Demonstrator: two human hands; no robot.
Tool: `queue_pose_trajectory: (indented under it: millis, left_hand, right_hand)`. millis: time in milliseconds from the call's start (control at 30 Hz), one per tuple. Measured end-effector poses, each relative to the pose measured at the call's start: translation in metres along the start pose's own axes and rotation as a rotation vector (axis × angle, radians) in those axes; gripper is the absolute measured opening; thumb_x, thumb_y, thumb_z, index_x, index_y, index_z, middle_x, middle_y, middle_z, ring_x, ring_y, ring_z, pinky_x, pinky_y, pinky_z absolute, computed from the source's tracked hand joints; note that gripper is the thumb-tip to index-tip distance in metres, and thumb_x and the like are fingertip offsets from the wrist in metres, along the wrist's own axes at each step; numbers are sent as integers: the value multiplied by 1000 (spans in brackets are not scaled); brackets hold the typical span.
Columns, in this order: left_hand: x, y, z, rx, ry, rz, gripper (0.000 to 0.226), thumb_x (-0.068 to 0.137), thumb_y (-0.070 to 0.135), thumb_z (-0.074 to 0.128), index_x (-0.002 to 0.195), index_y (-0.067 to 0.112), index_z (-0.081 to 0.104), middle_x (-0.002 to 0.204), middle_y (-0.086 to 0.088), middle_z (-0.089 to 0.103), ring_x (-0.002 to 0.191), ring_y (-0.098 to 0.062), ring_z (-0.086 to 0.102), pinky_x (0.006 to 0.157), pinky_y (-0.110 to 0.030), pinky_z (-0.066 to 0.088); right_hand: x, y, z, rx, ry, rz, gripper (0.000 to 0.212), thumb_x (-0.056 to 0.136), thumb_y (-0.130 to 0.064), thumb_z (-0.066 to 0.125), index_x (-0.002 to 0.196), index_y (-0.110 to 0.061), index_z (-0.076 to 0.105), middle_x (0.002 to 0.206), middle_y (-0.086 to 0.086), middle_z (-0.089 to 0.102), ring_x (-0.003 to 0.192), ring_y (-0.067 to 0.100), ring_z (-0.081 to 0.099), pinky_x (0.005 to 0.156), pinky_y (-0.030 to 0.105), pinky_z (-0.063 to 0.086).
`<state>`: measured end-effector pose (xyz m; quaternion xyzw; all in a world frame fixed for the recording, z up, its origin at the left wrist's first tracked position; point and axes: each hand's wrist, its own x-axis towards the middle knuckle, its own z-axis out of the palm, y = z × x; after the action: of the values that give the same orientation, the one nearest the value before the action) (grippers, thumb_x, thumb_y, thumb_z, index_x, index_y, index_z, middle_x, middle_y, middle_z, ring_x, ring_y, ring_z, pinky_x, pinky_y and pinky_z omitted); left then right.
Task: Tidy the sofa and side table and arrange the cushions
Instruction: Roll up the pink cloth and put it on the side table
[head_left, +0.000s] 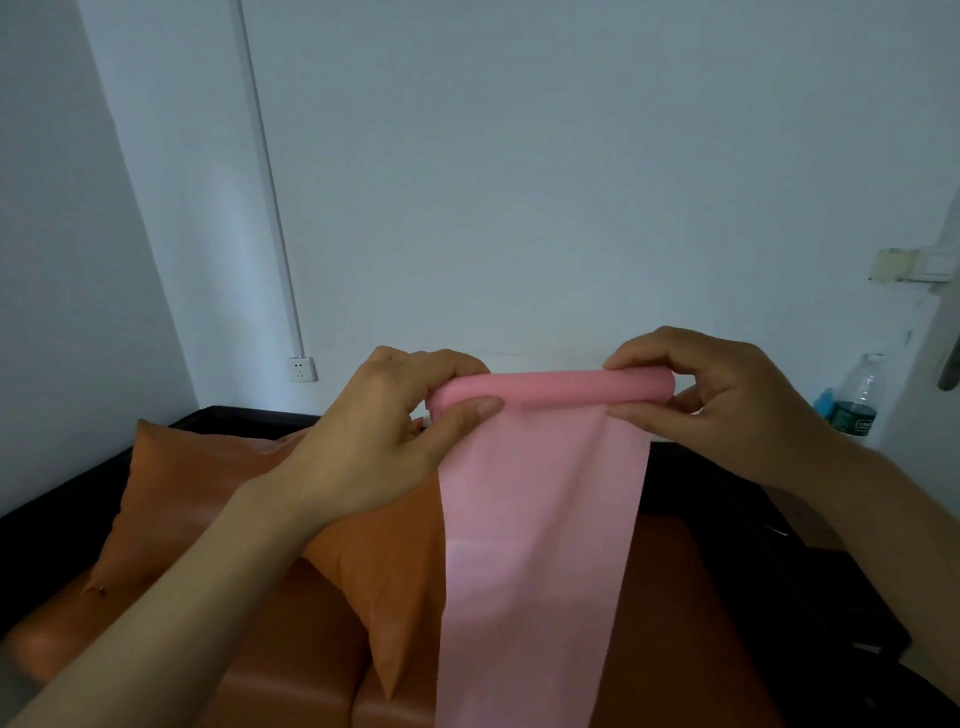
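Observation:
A pink cloth (540, 519) hangs down in front of me, its top edge wound into a tight roll. My left hand (395, 415) pinches the roll's left end between thumb and curled fingers. My right hand (711, 400) pinches the right end the same way. Below lies the orange sofa seat (291, 649) with a black frame. An orange cushion (208, 493) leans on the sofa at the left, partly behind my left arm. A second orange cushion (395, 571) stands beside the cloth, partly hidden by it.
A clear plastic water bottle (860, 395) with a green label stands at the right, next to something blue (823, 402). A wall socket (302, 369) sits low on the white wall. A door handle (950, 364) shows at the right edge.

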<state>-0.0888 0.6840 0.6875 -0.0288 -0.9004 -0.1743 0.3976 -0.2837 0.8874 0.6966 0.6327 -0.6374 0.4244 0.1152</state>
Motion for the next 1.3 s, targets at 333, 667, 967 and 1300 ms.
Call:
queue_pose_trajectory:
  millis: [333,667,967,1300]
  left_hand:
    - [4,3,3,-60,-9,0,29,88,51,52,105,27,57,82,7,60,75,-18,53,58,-25,45]
    - [6,4,4,-60,29,21,40,80,53,60,113,30,57,94,14,59,77,-17,55,65,-28,52]
    - [12,7,4,19,37,80,25,89,43,57,99,22,67,85,14,62,80,-5,54,67,-5,39]
    - [14,6,7,4,1,117,27,86,44,60,101,22,66,99,15,62,83,-3,56,74,-9,42]
  right_hand:
    - [1,-3,-7,35,9,12,37,79,-44,65,114,-35,61,95,-9,63,86,20,61,59,45,54]
    - [3,2,-9,5,-1,-19,26,83,-53,62,104,-38,63,100,-19,66,92,9,64,66,34,57]
    - [2,5,-10,-38,22,-40,31,77,-43,68,104,-30,66,96,-13,66,82,13,62,57,32,52]
    - [-1,13,-10,-41,8,-14,33,81,-60,61,105,-38,65,95,-15,67,81,15,64,62,39,53]
